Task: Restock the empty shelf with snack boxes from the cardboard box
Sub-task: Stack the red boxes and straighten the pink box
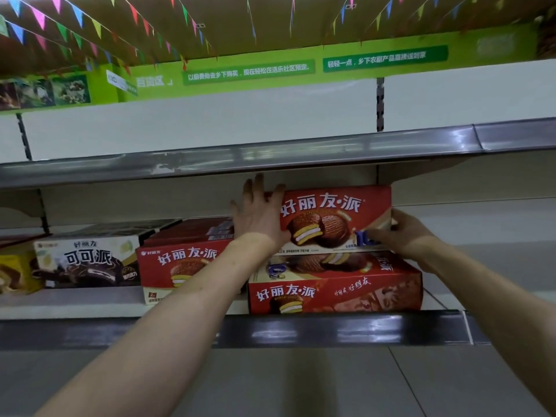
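Observation:
A red snack box (334, 218) printed with chocolate pies stands on edge on top of a flat red snack box (334, 291) on the middle shelf (346, 328). My left hand (260, 212) lies flat against its left end with fingers spread and straight. My right hand (404, 233) grips its lower right corner, fingers curled around the edge. The cardboard box is out of view.
Left of the stack sit another red pie box (183, 263), a black-and-white cocoa pie box (90, 260) and a yellow box (16, 273) at the frame's edge. The upper shelf (270, 161) hangs just above the held box. Bare shelf surface extends to the right.

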The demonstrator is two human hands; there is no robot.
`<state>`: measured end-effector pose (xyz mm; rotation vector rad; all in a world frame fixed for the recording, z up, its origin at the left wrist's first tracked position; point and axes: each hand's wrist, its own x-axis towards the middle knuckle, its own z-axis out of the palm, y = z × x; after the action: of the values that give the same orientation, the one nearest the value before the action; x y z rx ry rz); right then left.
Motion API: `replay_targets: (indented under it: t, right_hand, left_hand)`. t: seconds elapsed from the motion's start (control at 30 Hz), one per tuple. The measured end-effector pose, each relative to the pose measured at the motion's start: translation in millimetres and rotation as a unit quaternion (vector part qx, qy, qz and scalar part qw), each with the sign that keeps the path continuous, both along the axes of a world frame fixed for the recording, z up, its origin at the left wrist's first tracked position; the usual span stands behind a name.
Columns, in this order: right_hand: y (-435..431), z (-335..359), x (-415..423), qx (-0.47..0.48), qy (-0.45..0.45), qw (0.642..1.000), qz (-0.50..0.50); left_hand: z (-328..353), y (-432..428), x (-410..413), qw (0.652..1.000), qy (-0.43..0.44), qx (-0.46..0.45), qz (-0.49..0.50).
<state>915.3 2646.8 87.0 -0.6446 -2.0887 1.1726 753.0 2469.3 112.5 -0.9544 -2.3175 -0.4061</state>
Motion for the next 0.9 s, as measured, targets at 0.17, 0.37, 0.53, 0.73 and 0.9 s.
replay_targets:
  t: [0.17, 0.37, 0.53, 0.73, 0.9]
  right_hand:
    - [-6.5, -3.0, -1.1, -0.041, -0.229, 0.972, -0.012]
    - [-24.3, 13.5, 15.8, 0.075, -0.333, 0.94, -0.016]
    - [-79.2, 10.2, 29.0, 0.38, -0.323, 0.867, -0.016]
    - [-71.4, -0.4, 15.6, 0.37, -0.291, 0.876, 0.107]
    - [-61.6, 21.0, 3.5, 0.359, -0.261, 0.891, 0.091]
  left_hand:
    - [11.4, 10.2, 7.4, 0.992, 0.058, -0.107, -0.024]
    - [1.9, 20.7, 7.4, 0.992, 0.088, -0.095, -0.005]
    - [2.9, 24.3, 10.8, 0.992, 0.079, -0.094, -0.001]
    - [6.2, 22.6, 11.9, 0.993, 0.065, -0.095, -0.008]
    - [10.5, 24.8, 9.1, 0.993, 0.063, -0.098, -0.009]
